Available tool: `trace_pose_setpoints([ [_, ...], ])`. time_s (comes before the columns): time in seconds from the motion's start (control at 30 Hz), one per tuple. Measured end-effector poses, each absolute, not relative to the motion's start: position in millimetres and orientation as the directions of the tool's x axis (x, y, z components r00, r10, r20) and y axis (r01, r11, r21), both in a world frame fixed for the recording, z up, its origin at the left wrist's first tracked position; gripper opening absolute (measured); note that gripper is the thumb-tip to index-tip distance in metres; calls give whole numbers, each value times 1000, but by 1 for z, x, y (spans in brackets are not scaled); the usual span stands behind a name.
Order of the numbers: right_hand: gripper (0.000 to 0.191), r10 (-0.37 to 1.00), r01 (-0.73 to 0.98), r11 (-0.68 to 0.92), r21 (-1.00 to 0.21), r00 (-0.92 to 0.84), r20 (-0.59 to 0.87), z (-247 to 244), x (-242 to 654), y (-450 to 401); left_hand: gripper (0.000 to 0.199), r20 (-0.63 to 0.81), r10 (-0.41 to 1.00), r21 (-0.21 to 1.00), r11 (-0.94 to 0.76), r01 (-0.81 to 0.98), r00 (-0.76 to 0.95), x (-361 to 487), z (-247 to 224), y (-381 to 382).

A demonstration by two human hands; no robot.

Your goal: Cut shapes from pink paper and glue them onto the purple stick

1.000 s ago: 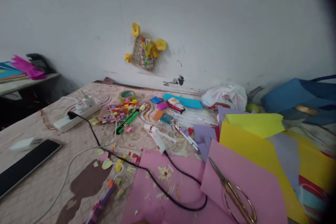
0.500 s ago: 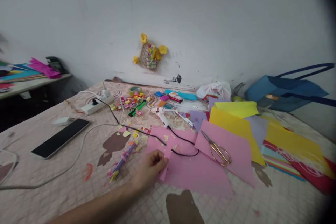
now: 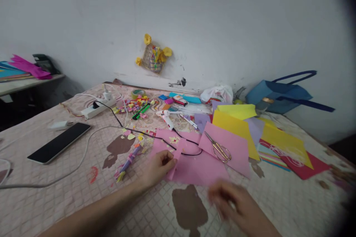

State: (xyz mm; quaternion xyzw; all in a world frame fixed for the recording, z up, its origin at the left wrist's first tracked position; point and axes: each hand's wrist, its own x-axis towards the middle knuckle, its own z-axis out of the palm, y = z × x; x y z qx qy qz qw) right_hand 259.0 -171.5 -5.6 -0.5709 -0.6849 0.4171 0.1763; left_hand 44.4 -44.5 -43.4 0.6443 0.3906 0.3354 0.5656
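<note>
My left hand (image 3: 160, 166) pinches a narrow strip of pink paper (image 3: 178, 154) between thumb and fingers. The strip stands over a larger pink paper sheet (image 3: 198, 170) lying on the table. Smeared by motion, my right hand (image 3: 232, 202) hovers near the front edge of that sheet, its fingers bent; whether they hold anything cannot be made out. Gold-handled scissors (image 3: 218, 148) rest on another pink sheet (image 3: 240, 152) to the right. Behind the strip lies a white hot glue gun (image 3: 166, 119) with a black cord.
Left of my hand is a purple paper stick (image 3: 129, 162) with small trimmings. A phone (image 3: 59, 143), a power strip (image 3: 98, 108) and loose cables lie farther left. Paper scraps, a green cutter (image 3: 141, 111) and tape (image 3: 138, 93) sit behind. Yellow sheets (image 3: 236, 129) and a blue bag (image 3: 278, 94) are at right.
My right hand has come into view at the lower right. My left hand keeps its grip on the pink strip. The whole view has shifted slightly to the right.
</note>
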Motion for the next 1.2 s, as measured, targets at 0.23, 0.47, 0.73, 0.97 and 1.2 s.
trace_pose_setpoints([
  [0.23, 23, 986, 216, 138, -967, -119, 115, -8, 231, -57, 22, 62, 846, 965, -185, 183, 530, 44, -36, -46],
  [0.47, 29, 997, 82, 68, -994, 18, 69, -40, 250, -65, 27, 45, 871, 977, -141, 163, 489, 49, -37, -36],
  [0.73, 29, 996, 74, 55, -996, -75, 49, -41, 240, -69, 23, 94, 924, 993, -113, 31, 370, 43, -30, -22],
  [0.97, 31, 992, 74, -20, -997, -120, -29, -37, 235, -75, 28, 116, 909, 993, -121, -13, 401, 39, -37, -21],
  [1.2, 34, 992, 31, -12, -999, -124, -16, -39, 225, -78, 39, -10, 938, 975, 87, -205, 348, 53, -32, -19],
])
